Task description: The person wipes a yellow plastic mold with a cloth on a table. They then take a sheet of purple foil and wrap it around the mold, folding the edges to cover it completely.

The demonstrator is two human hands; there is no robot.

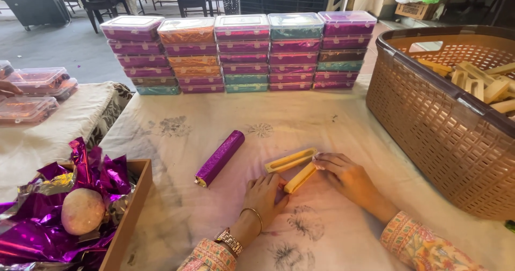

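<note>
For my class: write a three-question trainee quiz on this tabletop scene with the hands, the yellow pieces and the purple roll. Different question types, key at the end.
1. True or false: both hands touch the same yellow piece.
2. Multiple choice: the purple foil-wrapped roll lies A) in the basket, B) on the cloth beside the left hand, untouched, C) under the right hand.
3. Fill in: the brown basket holds more pale yellow ____ pieces.

Key
1. True: each hand holds one end of it; a second yellow piece lies just behind.
2. B.
3. Block-shaped; their material cannot be told.
</note>
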